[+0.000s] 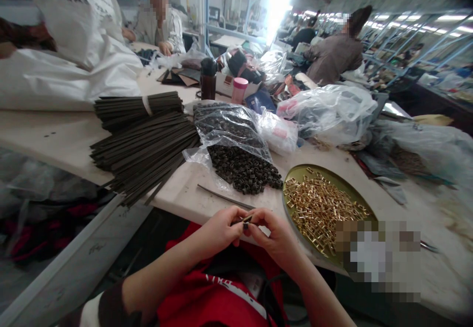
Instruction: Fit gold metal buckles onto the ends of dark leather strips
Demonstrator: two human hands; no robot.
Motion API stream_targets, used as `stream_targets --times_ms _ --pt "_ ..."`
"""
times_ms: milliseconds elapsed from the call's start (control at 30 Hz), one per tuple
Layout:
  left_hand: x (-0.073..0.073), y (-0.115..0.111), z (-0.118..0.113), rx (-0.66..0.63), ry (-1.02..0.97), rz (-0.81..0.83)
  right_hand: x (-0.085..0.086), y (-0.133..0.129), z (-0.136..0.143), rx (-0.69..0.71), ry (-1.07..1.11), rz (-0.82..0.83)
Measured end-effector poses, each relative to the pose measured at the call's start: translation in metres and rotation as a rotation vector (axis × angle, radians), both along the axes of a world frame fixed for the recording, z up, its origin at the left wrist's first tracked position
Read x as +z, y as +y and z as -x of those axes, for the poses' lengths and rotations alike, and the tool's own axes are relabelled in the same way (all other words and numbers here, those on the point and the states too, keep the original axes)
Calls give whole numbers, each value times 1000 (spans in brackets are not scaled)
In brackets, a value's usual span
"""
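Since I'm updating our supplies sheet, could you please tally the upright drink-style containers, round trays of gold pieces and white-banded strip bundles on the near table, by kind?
Upright containers: 2 (dark bottle, pink container)
Round tray of gold pieces: 1
White-banded strip bundle: 1
Total: 4

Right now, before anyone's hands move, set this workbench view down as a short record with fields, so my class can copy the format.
Surface: pale table
Left hand: fingertips pinched on a small dark piece
Right hand: fingertips on the same piece
Beyond the hands: one loose dark strip; black loops at the mouth of a clear bag
Left side: dark strips in a heap, upper bundle banded
Right side: round tray of gold-coloured metal pieces
Unclear: the held piece's exact shape
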State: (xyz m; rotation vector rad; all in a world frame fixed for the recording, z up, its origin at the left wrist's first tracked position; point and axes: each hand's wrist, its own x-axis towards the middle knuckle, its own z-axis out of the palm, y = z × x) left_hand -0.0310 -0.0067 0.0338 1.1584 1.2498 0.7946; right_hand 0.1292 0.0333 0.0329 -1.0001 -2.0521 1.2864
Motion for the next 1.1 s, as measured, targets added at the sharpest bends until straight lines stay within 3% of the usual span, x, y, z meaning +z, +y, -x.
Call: stream_targets --times_ms 167,433,633,900,1100 --pt "-2 -1 -1 -15 -65 -29 -3 -1 0 -54 22 -15" --pt "4 -7 -7 39 102 -172 2 -5 5 -112 -98 -184" --pt "4 -6 -5 68 116 -194 -5 -4 7 -148 -133 -195" --pt "4 -3 -4 68 97 -156 -20 -1 12 -313 76 34" --pt "1 0 -6 86 104 -159 -28 -3 11 -355 -1 -236"
